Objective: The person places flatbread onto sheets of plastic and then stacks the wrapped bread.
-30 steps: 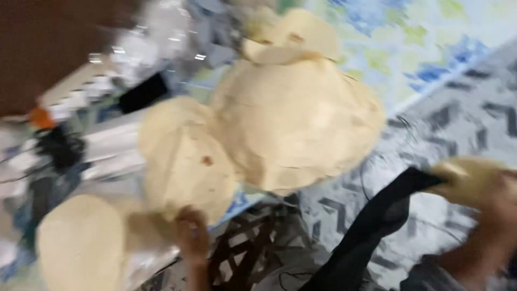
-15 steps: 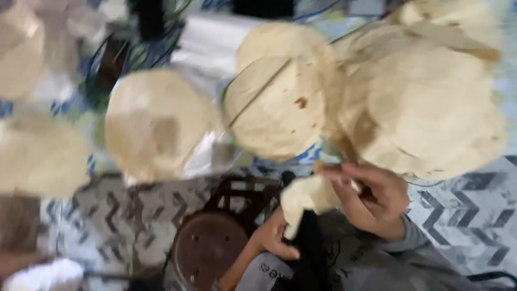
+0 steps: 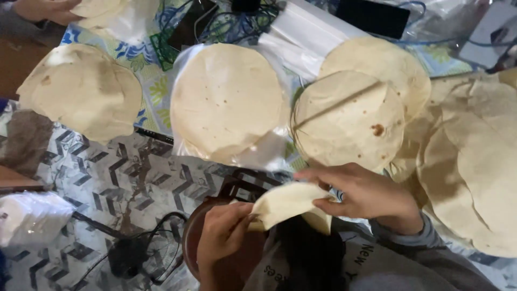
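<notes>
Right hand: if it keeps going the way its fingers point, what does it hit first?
The right hand points left, pinching the pale folded dough piece. Past that, the left hand's fingers come first, holding the same piece's other end. Depth is unclear, so it might pass just above them.

Flatbreads (image 3: pixel 229 99) on patterned cloth (image 3: pixel 124 178), cables (image 3: pixel 215 27)

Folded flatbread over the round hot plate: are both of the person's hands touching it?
Touching. The head view shows the left hand pinching the near edge of the folded flatbread, and the right hand gripping its far edge with fingers curled over it.
</notes>
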